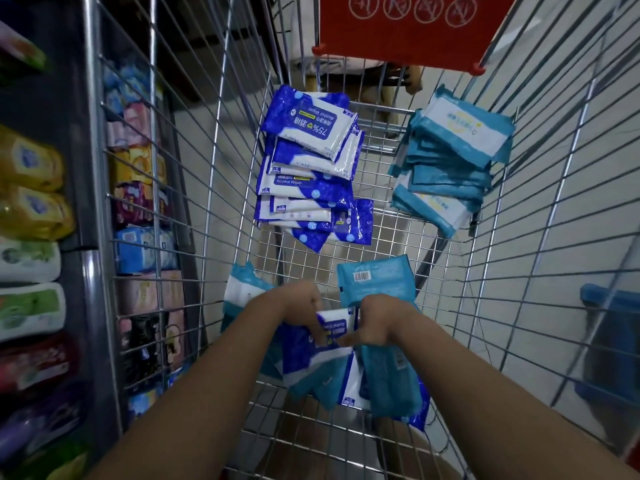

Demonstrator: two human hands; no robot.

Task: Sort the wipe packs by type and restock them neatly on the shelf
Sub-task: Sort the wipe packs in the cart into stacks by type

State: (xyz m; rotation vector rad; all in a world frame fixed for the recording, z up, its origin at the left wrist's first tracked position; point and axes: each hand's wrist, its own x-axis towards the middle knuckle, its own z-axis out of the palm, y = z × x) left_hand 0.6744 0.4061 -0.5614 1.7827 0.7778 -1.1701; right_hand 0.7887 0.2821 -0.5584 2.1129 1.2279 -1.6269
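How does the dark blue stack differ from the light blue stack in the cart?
The dark blue stack has deep blue and white wrappers; the light blue stack has pale teal and white ones. The dark blue stack lies left in the cart, the light blue stack right. Both are uneven piles of flat packs on the cart floor.

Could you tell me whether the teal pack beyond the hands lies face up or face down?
Face down: the teal pack shows its plain back with the barcode.

Packs (308, 161) in cart (391, 233), shelf (34, 202) at left
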